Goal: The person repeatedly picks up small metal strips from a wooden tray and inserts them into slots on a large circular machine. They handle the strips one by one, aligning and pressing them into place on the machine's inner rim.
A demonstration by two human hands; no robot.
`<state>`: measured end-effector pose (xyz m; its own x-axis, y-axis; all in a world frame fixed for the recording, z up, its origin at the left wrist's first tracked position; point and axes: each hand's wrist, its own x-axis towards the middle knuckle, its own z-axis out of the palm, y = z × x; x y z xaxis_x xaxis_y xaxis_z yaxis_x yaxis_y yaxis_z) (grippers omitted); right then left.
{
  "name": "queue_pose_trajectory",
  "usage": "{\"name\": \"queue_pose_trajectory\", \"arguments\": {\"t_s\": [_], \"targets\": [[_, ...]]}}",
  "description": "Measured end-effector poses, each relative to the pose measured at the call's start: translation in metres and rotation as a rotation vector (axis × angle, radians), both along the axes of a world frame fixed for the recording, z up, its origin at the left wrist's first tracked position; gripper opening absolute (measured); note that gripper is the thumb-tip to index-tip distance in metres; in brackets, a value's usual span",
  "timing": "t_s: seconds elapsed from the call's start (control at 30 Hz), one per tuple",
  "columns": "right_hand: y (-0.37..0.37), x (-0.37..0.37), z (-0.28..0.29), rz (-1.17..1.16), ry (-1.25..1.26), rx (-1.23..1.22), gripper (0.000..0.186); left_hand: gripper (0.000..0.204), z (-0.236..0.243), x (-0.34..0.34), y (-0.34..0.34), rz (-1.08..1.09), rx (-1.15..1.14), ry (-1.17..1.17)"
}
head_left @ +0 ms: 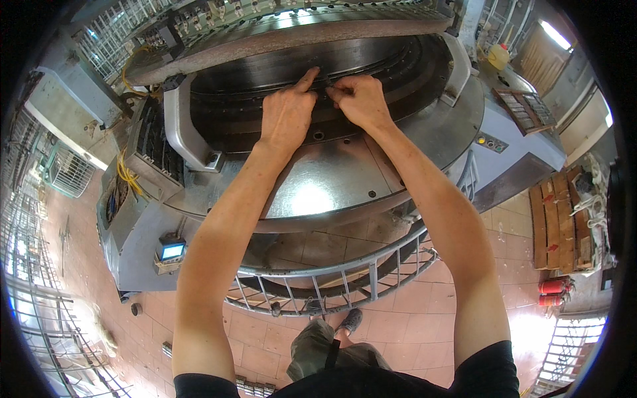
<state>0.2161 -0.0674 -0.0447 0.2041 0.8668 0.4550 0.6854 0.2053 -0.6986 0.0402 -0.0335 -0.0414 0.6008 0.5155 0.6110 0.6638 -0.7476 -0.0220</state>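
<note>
Tiled flr (421, 325), dk mach. ring (330, 121), under fingers (307, 81)

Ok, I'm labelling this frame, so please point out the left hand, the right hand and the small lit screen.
Left hand (288, 114), head view: back of hand.
Right hand (363, 101), head view: back of hand.
Small lit screen (173, 251), head view: glowing display area.

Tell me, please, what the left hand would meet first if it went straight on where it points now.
The left hand would most likely meet the dark, curved metal wall just ahead of its fingers. Depth is unclear in this view, so a fingertip may be touching it.
</note>
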Motion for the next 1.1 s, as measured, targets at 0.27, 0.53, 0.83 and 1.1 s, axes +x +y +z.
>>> {"name": "queue_pose_trajectory", "arguments": {"t_s": [0.27, 0.53, 0.83, 1.1], "targets": [[-0.001, 0.000, 0.002, -0.013, -0.001, -0.024, 0.024, 0.028, 0.001, 0.000, 0.000, -0.004, 0.008, -0.004], [0.009, -0.017, 0.006, 0.015, 0.220, -0.240, 0.020, 0.035, 0.008, -0.002, 0.001, 0.039, 0.002, 0.068], [0.000, -0.024, 0.040, -0.051, -0.121, -0.426, 0.040, 0.030, 0.011, -0.014, 0.005, -0.069, 0.006, 0.079], [-0.013, -0.021, 0.032, 0.061, 0.564, -0.493, 0.028, 0.025, 0.007, -0.013, 0.009, -0.046, -0.052, 0.032]]}}
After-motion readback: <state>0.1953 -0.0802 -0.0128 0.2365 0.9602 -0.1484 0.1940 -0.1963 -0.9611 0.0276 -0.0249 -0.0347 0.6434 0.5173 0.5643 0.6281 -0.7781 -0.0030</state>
